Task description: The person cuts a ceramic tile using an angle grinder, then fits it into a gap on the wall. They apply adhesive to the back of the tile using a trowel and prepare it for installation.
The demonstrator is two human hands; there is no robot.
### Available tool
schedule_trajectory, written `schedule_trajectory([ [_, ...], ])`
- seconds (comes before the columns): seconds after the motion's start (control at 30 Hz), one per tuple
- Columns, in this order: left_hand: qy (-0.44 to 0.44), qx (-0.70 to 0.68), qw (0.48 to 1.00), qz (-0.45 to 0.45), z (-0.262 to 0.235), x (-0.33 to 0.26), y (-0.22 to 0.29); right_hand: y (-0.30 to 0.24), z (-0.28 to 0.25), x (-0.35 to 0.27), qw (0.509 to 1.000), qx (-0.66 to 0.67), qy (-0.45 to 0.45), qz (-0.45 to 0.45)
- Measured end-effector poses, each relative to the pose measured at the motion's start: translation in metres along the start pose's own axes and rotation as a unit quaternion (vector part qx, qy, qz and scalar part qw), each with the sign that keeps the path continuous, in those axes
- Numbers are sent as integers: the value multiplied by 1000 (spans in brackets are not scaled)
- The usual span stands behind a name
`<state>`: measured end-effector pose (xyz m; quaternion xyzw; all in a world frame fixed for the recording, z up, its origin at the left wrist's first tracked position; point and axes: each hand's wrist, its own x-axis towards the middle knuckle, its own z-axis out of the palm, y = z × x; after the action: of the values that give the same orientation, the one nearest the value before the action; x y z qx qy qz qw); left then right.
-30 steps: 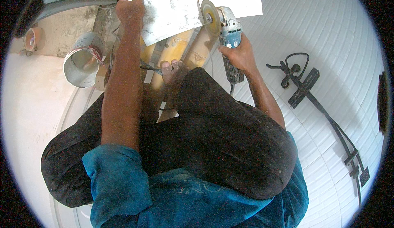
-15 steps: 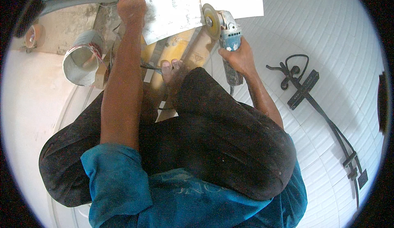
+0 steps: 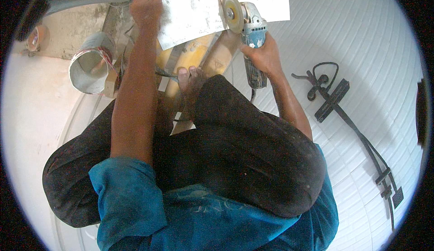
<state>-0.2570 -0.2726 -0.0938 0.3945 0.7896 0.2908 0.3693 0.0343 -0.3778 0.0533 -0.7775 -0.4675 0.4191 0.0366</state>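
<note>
My right hand [image 3: 262, 54] grips a blue and grey angle grinder [image 3: 249, 34], its disc [image 3: 233, 7] standing on edge against a white tile [image 3: 203, 7] near the top. My left hand [image 3: 147, 7] lies spread on the left part of that tile, pressing it down. The tile rests over yellow and wooden blocks [image 3: 194, 59]. My bare foot [image 3: 190, 81] sits on those blocks just below the tile. I squat in dark trousers and a blue shirt.
A metal tin [image 3: 90, 65] lies tipped at the left by a rough cement patch [image 3: 72, 25]. A black clamp-like tool with a strap [image 3: 334, 99] lies on the white tiled floor to the right. A grey pipe [image 3: 86, 0] curves along the top left.
The grinder's disc has shifted slightly along the tile edge. My left hand stays on the tile and my body has hardly moved.
</note>
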Motion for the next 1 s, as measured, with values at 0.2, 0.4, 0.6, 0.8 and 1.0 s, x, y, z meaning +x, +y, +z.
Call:
schedule_trajectory([
  [0.2, 17, -11, 998, -51, 7, 3, -9, 4, 5, -4, 1000, -15, 13, -17],
  [0.4, 56, -24, 998, -31, 10, -5, 1, -2, 4, 3, 1000, -14, 17, -10],
  [0.6, 9, -39, 998, -37, -2, -11, 14, -14, 2, 10, 1000, 0, 16, 6],
  [0.8, -13, -20, 996, -85, -2, -10, 15, -14, 2, 7, 999, -17, 22, -28],
  [1.0, 10, -23, 999, -26, -2, -14, 17, -11, 1, 6, 1000, -13, 9, -16],
])
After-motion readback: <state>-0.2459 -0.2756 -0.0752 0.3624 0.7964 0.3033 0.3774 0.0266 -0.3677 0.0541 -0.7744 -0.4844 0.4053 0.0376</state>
